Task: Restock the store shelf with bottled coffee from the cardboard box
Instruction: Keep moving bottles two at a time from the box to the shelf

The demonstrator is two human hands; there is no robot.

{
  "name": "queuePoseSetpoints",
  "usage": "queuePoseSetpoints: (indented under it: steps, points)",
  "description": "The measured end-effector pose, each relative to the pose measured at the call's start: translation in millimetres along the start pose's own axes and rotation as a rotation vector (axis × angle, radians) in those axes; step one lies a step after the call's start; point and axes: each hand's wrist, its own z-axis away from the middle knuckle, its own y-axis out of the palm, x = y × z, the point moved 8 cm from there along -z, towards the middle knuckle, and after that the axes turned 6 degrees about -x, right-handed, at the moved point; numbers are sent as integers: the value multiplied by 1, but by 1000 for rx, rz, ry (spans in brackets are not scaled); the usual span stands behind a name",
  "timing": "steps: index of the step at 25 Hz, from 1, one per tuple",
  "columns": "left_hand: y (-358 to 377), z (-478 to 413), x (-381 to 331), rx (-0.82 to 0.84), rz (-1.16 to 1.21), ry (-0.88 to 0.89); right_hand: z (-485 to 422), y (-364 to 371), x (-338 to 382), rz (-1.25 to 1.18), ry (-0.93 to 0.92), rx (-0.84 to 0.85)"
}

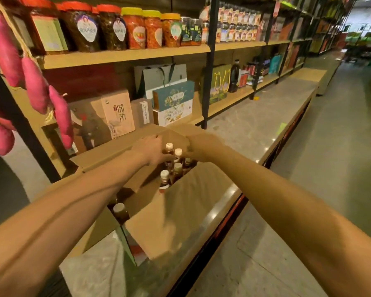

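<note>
Left hand (151, 150) low among white-capped brown coffee bottles (165, 175), thumb by one neck, grip unclear. Right hand (201, 146) just right of them, fingers hidden, hold impossible to tell. Bottles upright inside open brown cardboard box (191, 200) on grey stone desk (255, 116), wooden store shelf (234, 99) beyond.

Cannot tell what the left hand (152, 150) or the right hand (204, 146) grips: fingertips buried among white-capped brown glass coffee bottles (177, 153). Cannot see bottle bodies behind the brown cardboard box (180, 211) wall. Cannot read labels on blurred far shelves (326, 24). Cannot see pink hanging sausages (35, 84) whole, cropped at left edge.
</note>
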Motion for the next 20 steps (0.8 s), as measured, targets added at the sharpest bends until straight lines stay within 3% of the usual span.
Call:
queuePoseSetpoints:
  steps: [4,9,16,20]
  points:
    - [33,-39,48,64,-70,-108,-55,24,2,11,-122,-19]
    - [83,-62,82,146,-90,-212,-95,89,-2,-224,-279,219]
    - [165,-55,87,221,205,-371,-126,176,-13,-390,-536,576]
    - [194,-50,91,199,512,-532,-131,198,-6,-483,-538,753]
